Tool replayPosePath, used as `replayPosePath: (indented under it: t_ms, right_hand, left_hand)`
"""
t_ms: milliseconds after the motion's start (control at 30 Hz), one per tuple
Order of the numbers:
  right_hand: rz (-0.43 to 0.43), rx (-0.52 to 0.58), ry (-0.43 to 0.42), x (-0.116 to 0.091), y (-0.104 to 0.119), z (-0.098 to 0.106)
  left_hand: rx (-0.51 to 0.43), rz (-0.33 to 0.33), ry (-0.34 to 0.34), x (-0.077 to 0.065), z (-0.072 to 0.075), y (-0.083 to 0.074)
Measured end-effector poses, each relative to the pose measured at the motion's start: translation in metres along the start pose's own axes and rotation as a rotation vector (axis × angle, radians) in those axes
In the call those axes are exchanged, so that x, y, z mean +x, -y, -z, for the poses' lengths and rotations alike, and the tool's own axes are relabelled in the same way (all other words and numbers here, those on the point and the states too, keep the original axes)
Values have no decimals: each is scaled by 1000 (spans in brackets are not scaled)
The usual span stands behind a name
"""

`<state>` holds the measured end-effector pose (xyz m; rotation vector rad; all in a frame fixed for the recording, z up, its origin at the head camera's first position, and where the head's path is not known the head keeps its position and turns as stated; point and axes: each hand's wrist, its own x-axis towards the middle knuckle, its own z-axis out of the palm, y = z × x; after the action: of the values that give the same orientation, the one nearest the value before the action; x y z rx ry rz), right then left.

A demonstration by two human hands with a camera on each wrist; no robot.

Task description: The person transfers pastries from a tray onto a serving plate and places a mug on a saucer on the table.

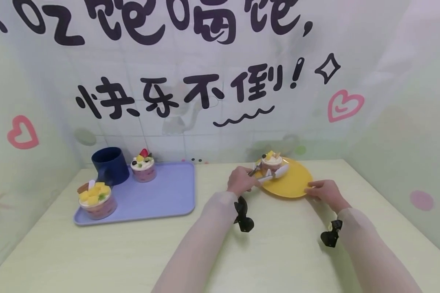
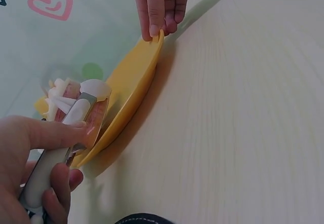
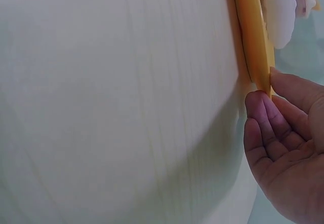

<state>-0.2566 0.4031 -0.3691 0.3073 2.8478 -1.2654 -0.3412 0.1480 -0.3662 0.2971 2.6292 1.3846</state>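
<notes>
- Head view: dessert cup [image 1: 272,161] stands at the left side of the yellow plate [image 1: 293,179], on the worktop [image 1: 278,244].
- Left hand [image 1: 240,180] grips the tongs [image 1: 280,171]; their arms pass either side of the cup. Firmness of the squeeze: cannot tell.
- Right hand [image 1: 327,193] pinches the plate's right rim, thumb on top, fingers beneath (right wrist view). The hands are well apart.
- Cup wall looks clear and smooth; judged light, thin, perhaps slippery against the tongs' pale, rounded tips.
- Toppings [image 1: 270,154], white cream with yellow pieces, sit above the cup's rim. Whether real or moulded, cannot tell; treat as soft and easily smeared.
- Best hold on the cup: low on the wall, evenly from both sides, under the cream. A high or one-sided squeeze could tip it or dent the wall.
- Plate appears stiff, light, glossy. The rim pinch suits it, though lifting that edge might let the cup slide.
- Base contact between cup and plate: not clear in the left wrist view.
</notes>
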Motion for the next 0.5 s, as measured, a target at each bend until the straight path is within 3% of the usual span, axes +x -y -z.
replayPosePath:
  t_ms: [500]
  right_hand:
    - [-8, 9, -4, 2, -1, -1]
  left_hand:
    - [68, -21, -48, 8, -12, -8]
